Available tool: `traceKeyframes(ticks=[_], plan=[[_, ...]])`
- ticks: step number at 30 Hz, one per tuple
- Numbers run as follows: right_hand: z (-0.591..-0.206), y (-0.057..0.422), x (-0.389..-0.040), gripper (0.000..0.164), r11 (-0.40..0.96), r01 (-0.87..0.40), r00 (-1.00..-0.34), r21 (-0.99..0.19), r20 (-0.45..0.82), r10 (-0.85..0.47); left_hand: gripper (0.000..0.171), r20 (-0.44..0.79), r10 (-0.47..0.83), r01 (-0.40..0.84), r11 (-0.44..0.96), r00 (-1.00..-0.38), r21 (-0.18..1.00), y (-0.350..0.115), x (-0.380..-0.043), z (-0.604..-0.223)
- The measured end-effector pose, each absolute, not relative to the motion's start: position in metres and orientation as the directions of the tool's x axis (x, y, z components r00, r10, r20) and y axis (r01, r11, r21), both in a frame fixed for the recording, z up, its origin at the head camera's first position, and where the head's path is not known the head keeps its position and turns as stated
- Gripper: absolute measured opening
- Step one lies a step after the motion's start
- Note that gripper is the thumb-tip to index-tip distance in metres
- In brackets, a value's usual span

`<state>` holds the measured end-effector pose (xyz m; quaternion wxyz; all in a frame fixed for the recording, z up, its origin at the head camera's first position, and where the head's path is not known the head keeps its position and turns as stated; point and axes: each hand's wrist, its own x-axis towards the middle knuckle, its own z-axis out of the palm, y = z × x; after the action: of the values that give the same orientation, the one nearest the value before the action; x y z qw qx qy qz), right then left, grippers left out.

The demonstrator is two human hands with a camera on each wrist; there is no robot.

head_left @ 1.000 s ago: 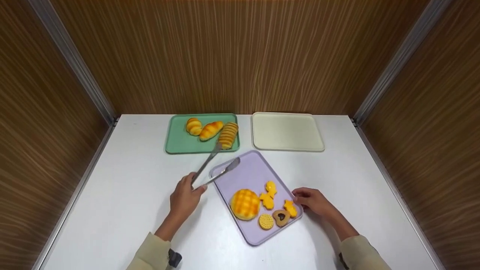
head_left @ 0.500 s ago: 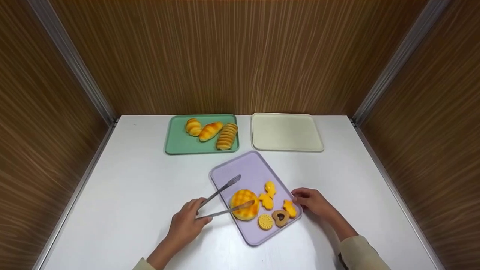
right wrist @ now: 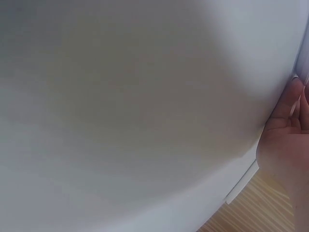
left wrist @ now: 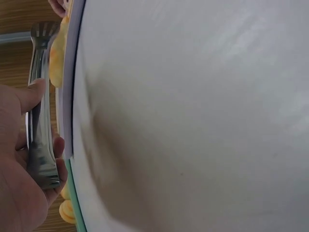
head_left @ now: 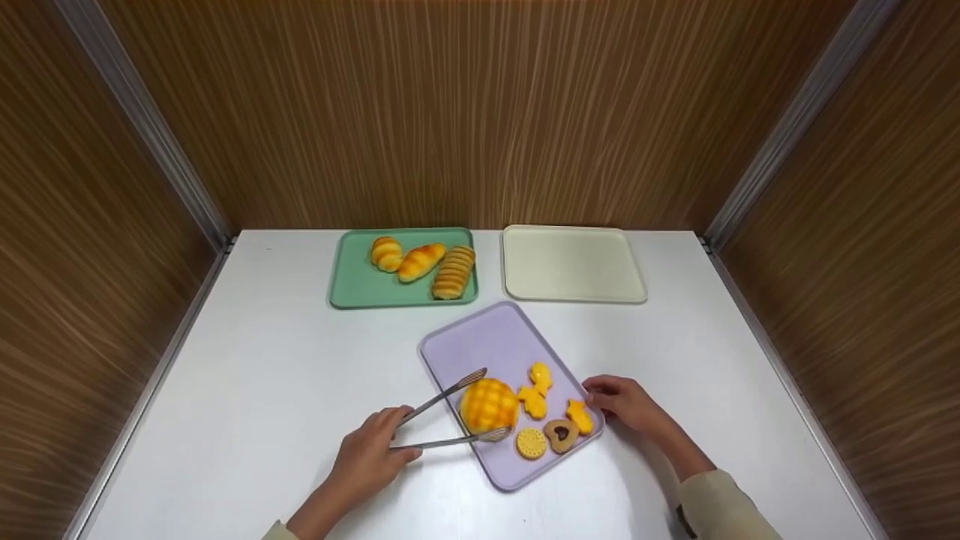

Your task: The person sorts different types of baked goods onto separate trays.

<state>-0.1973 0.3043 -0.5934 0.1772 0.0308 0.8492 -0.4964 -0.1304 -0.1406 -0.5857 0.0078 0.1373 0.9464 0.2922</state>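
Note:
My left hand (head_left: 369, 456) grips a pair of metal tongs (head_left: 441, 443), also seen in the left wrist view as tongs (left wrist: 42, 154) between thumb and fingers. The tips of the tongs are spread on both sides of a round yellow bun with a grid pattern (head_left: 489, 406). That bun lies on a lilac tray (head_left: 480, 341), set at an angle on the table. With thumb and fingers, my right hand (head_left: 628, 403) pinches the tray's right edge. On the tray lie a round biscuit (head_left: 531, 444), a heart biscuit (head_left: 561, 435) and several small yellow pieces (head_left: 580, 417).
Behind the lilac tray stands a green tray (head_left: 352, 281) holding a small roll (head_left: 387, 254), an oval bread (head_left: 421, 262) and a ridged bread (head_left: 454, 273). A cream tray (head_left: 574, 264) is to its right. Wood-grain panels (head_left: 480, 112) enclose the white table (head_left: 285, 360) at back and sides.
My left hand has brought the tongs from beside the ridged bread down toward me, and their spread tips now straddle the round bun. My right hand stays at the tray's edge.

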Motion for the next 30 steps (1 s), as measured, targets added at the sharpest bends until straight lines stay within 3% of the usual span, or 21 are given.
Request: traceKeyframes(ticks=[12, 30], plan=[[-0.5968, 0.3067, -0.1965, 0.033, 0.487, 0.191, -0.943, -0.852, -0.297, -0.149, 0.065, -0.007, 0.287, 0.239, 0.81, -0.958, 0.535, -0.1419, -0.135, -0.5837], [-0.5954, 0.3057, -0.196, 0.034, 0.502, 0.192, -0.945, -0.844, -0.297, -0.138, 0.06, 0.014, 0.269, 0.233, 0.806, -0.963, 0.545, -0.1367, -0.1381, -0.588]])
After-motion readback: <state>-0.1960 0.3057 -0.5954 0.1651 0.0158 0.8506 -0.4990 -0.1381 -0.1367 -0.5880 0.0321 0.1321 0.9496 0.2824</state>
